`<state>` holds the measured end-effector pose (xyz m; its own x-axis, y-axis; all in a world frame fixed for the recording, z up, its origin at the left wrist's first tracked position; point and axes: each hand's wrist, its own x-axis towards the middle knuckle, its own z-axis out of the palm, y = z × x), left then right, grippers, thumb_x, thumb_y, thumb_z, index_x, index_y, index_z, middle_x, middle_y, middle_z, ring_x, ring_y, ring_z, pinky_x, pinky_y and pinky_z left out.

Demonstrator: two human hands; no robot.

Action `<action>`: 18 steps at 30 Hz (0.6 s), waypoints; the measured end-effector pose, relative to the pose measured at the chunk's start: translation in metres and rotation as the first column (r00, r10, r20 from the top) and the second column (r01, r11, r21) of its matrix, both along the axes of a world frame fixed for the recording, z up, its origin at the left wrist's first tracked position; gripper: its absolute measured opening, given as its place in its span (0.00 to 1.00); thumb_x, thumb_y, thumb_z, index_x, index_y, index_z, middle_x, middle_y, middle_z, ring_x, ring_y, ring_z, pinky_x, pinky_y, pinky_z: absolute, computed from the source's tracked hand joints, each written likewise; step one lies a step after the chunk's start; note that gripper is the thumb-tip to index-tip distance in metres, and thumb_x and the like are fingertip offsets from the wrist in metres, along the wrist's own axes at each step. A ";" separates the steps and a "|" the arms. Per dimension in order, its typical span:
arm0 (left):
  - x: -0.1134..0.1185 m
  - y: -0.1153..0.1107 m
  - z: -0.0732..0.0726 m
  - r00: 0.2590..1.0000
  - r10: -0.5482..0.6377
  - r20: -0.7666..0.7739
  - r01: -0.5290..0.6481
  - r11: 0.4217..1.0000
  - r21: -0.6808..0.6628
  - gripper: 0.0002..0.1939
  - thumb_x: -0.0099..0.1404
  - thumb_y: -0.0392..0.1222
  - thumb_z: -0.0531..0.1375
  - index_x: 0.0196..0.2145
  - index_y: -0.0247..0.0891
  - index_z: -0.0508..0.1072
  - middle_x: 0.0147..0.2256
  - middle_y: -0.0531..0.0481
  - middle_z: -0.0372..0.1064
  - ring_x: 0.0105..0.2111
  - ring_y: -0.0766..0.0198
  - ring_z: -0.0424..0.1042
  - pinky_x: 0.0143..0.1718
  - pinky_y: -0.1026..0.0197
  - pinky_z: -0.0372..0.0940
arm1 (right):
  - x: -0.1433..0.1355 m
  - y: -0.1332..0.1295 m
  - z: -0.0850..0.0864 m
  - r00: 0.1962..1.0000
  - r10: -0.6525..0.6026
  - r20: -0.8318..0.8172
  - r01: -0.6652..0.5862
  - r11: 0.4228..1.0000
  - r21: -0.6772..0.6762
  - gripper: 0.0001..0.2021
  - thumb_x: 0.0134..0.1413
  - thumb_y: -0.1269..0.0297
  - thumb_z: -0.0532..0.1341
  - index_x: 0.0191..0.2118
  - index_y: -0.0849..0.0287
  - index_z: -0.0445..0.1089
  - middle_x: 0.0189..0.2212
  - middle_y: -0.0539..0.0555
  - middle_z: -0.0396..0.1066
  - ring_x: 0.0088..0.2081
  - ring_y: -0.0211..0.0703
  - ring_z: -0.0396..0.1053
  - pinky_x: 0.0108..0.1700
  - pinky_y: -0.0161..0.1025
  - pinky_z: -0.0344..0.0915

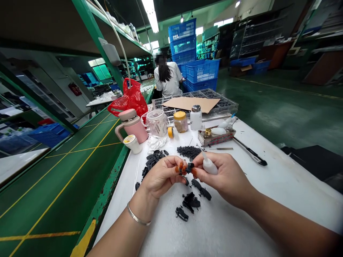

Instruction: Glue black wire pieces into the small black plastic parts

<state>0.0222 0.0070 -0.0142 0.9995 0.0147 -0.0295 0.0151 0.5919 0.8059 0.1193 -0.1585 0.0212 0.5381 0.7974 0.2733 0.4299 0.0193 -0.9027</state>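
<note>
My left hand (164, 175) and my right hand (225, 176) meet over the white table, fingertips pinched around a small black plastic part (190, 167). Whether it is one piece or two pressed together I cannot tell. Tucked between the thumb and palm of my right hand is a small white squeeze bottle (209, 166), its thin nozzle pointing up. Below my hands lie several black car-shaped pieces (190, 201). A heap of black parts (154, 160) sits behind my left hand, partly hidden by it. Farther back is a pile of tiny black pieces (189, 152).
A pink mug (134, 126), a clear jug (158, 123), a yellow-lidded jar (180, 123) and a white bottle (196, 118) line the back. A small box (217, 137) and a black-handled tool (250, 151) lie right. A green conveyor (66, 167) runs left; a person (168, 76) sits beyond.
</note>
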 end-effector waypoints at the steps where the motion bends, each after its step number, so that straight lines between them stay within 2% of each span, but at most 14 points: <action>1: 0.000 0.000 0.000 1.000 -0.003 -0.001 0.003 1.000 -0.001 0.12 0.55 0.37 0.69 0.28 0.30 0.68 0.32 0.47 0.66 0.28 0.68 0.70 0.30 0.67 0.70 | 0.000 0.000 0.000 1.000 0.003 0.000 -0.003 1.000 -0.001 0.07 0.51 0.64 0.60 0.26 0.60 0.70 0.20 0.48 0.65 0.23 0.37 0.59 0.24 0.33 0.54; 12: 0.001 -0.001 0.000 1.000 -0.001 -0.023 0.002 1.000 0.028 0.16 0.53 0.38 0.70 0.28 0.29 0.66 0.30 0.48 0.67 0.27 0.66 0.71 0.29 0.67 0.71 | 0.001 -0.002 -0.002 1.000 0.012 0.006 -0.012 1.000 -0.006 0.07 0.52 0.65 0.61 0.26 0.60 0.70 0.20 0.47 0.65 0.23 0.36 0.58 0.24 0.32 0.53; 18: 0.001 0.002 0.000 0.999 0.025 0.025 -0.026 1.000 0.008 0.11 0.59 0.36 0.66 0.32 0.31 0.65 0.27 0.48 0.68 0.26 0.68 0.70 0.27 0.69 0.70 | 0.002 -0.002 0.001 1.000 0.010 -0.012 -0.010 1.000 -0.003 0.06 0.52 0.66 0.61 0.27 0.61 0.70 0.21 0.47 0.66 0.24 0.36 0.59 0.25 0.32 0.54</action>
